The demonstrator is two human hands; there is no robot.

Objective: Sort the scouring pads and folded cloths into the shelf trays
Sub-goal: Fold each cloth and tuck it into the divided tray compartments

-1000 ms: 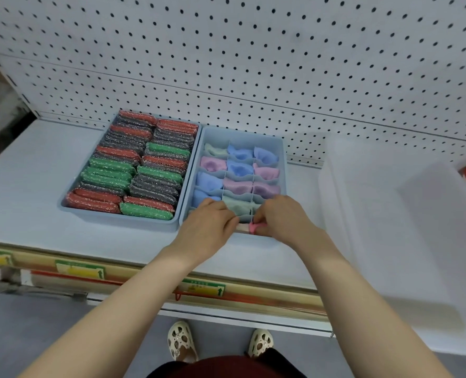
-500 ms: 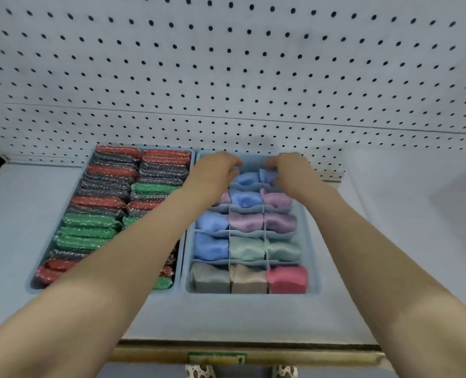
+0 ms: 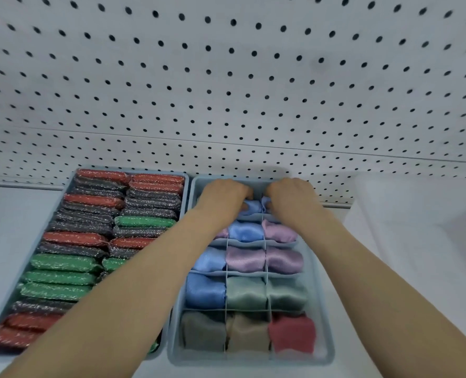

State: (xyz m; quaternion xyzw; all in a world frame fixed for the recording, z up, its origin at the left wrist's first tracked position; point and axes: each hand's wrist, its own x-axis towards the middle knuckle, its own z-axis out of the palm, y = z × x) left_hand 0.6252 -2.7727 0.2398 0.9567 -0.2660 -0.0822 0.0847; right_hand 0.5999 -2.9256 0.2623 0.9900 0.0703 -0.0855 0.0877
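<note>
Pegboard fills the whole upper part of the view, white with rows of dark holes, standing behind a pale shelf. A clear plastic bin sits at the right edge of the shelf, blurred and washed out.

Two light blue trays lie side by side on the shelf, touching or nearly so. The left tray is packed with scouring pads standing on edge in two columns, red, grey and green ones mixed, all glittery. The right tray is split by thin dividers into a grid, three cells across, and each visible cell holds one folded cloth. The nearest row has a grey, a tan and a red cloth; the next has blue and two green; then blue and two lilac; then a row with blue in the middle and lilac on the right.

Both forearms reach across the trays to the far row. The left hand has its fingers curled down into the back cells, touching a blue cloth there. The right hand mirrors it just beside, fingers bent down onto the same blue cloth and its neighbour. Whether either hand truly pinches the fabric or only presses on it I cannot tell, since the fingertips are hidden behind the knuckles.
</note>
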